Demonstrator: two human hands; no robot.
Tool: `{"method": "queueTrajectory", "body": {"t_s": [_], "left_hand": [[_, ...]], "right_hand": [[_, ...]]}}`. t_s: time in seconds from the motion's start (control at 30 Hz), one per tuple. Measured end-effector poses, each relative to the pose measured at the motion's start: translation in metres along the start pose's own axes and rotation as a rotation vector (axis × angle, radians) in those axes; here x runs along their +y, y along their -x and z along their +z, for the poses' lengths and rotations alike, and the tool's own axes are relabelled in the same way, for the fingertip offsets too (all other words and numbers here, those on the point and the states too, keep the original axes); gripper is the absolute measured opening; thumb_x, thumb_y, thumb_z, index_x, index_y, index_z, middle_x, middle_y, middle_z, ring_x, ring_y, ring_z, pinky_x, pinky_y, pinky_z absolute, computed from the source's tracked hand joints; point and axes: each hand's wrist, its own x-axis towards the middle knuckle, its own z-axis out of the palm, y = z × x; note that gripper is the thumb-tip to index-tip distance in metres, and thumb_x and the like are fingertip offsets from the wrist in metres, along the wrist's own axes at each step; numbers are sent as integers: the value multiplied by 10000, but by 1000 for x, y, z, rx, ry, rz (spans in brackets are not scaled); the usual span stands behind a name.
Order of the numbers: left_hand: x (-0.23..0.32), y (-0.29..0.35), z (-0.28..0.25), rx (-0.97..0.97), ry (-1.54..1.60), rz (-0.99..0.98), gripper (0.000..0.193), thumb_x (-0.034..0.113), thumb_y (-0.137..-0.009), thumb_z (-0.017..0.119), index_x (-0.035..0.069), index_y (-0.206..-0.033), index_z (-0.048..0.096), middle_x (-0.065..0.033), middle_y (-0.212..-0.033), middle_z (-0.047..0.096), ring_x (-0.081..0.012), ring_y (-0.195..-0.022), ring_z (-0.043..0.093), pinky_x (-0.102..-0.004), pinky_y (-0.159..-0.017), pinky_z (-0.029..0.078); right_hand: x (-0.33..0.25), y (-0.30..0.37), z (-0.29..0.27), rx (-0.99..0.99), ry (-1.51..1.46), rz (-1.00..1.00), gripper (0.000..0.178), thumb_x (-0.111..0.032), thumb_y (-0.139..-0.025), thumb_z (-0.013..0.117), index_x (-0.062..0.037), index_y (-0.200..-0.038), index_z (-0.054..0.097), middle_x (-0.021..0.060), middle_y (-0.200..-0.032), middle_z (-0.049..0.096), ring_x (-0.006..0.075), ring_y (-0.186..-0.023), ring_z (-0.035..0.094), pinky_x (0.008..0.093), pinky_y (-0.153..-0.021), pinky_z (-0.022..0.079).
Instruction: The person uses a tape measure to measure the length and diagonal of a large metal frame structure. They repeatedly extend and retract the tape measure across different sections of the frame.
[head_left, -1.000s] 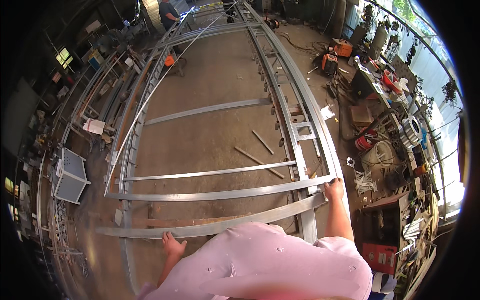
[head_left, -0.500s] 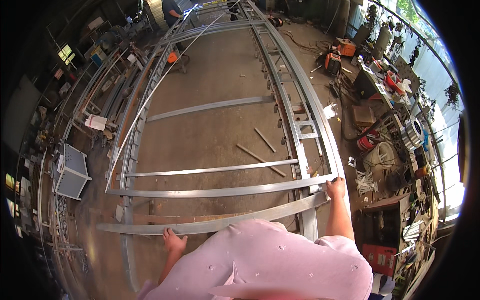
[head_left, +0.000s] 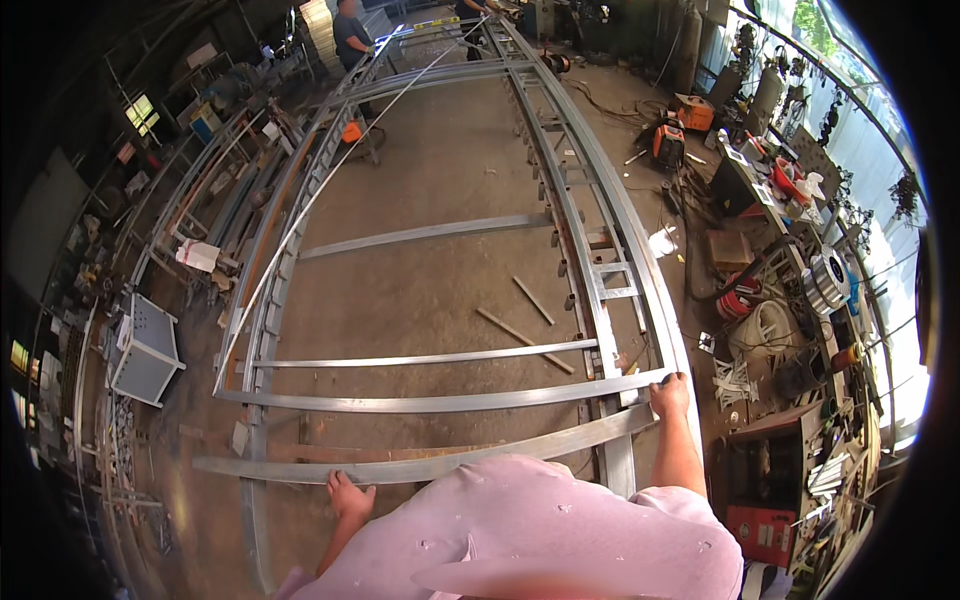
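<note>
A large frame of grey metal tubes (head_left: pixel 440 404) spreads out ahead of me. Nearest my body, a loose-looking flat metal bar (head_left: pixel 420 468) lies across the rails. My left hand (head_left: pixel 350 496) rests its fingertips on this bar's near edge, left of centre, with the thumb spread away. At the frame's near right corner, my right hand (head_left: pixel 671 394) has its fingers closed over the tube end, just beyond the right end of the near bar. Its fingertips are partly hidden. A thinner crossbar (head_left: pixel 430 358) runs parallel, a little farther off.
Two short rods (head_left: pixel 524 340) lie on the floor inside the frame. Along the right stands a cluttered bench (head_left: pixel 745 165) with tools, near orange machines (head_left: pixel 668 140). A grey box (head_left: pixel 148 350) sits at left. People (head_left: pixel 352 38) stand at the far end.
My view has tilted slightly, so the frame sits lower in the picture and more of the people at the far end shows. Both hands keep their places on the metal.
</note>
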Motion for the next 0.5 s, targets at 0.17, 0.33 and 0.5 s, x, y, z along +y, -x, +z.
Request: {"method": "queueTrajectory", "body": {"t_s": [0.17, 0.33, 0.5], "left_hand": [[1, -1, 0, 11, 0, 10, 956, 353, -715, 887, -77, -1431, 425, -260, -1558, 367, -408, -1464, 330, -450, -1228, 305], [-3, 0, -1, -15, -27, -7, 961, 362, -714, 892, -73, -1432, 423, -260, -1572, 353, -412, -1472, 319, -455, -1228, 306], [-3, -1, -3, -30, -17, -13, 994, 375, -721, 893, -79, -1453, 396, -275, -1576, 340, -421, -1481, 304, -458, -1237, 289]], "right_hand": [[-4, 9, -1, 80, -37, -13, 513, -341, -893, 759, 18, -1236, 630, 200, -1511, 455, 366, -1242, 615, 448, -1047, 512], [-2, -1, 8, 62, -51, -42, 483, -352, -860, 778, -21, -1188, 654, 184, -1457, 524, 377, -1184, 641, 455, -1024, 517], [-40, 12, -7, 102, -76, -182, 437, -347, -867, 781, -72, -1182, 654, 128, -1426, 548, 354, -1157, 653, 461, -983, 529]]}}
